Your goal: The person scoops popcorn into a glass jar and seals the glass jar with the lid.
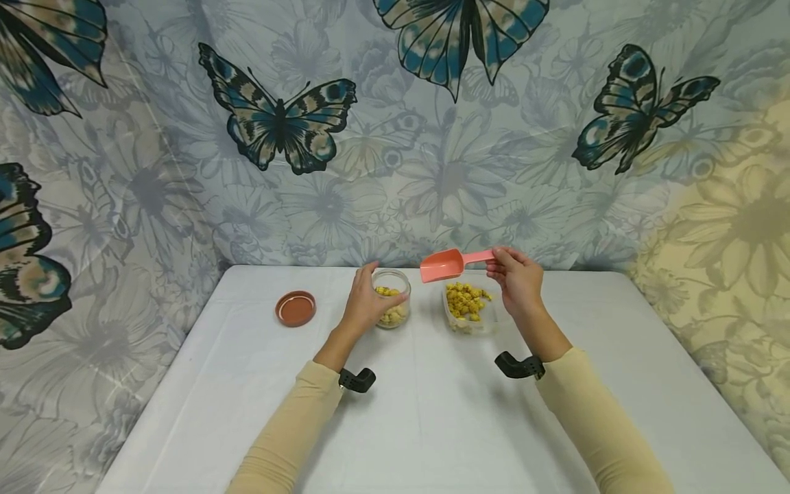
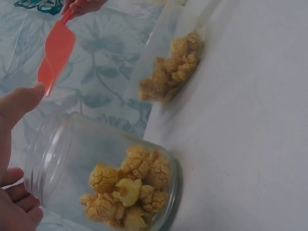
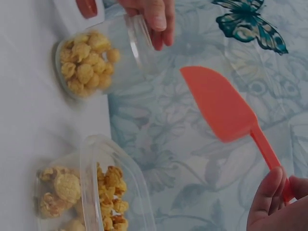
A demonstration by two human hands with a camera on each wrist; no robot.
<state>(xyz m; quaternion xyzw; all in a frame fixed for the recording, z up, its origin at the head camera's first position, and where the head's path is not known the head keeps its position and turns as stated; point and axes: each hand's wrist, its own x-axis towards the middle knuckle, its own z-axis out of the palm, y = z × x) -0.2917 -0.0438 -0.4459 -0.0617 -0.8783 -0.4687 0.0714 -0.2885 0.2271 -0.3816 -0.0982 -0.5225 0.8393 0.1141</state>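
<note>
Beside the glass jar (image 2: 110,130), which has popcorn (image 2: 127,192) in its lower part, is my left hand (image 1: 367,298). Its fingers are at the jar's rim, and the thumb (image 2: 21,103) is spread away from the glass in the left wrist view. My right hand (image 1: 517,278) pinches the handle end of a pink-red plastic scoop (image 1: 441,265). In the head view the scoop overlaps the space just above a clear plastic container (image 1: 487,326). More popcorn (image 1: 467,302) lies in that container.
A brown round lid (image 1: 295,309) lies on the white-covered table (image 1: 407,425), left of the jar. Behind the table's far edge hangs a backdrop with flowers and butterflies (image 1: 279,123). Black wrist bands with cameras (image 1: 520,365) are on both arms.
</note>
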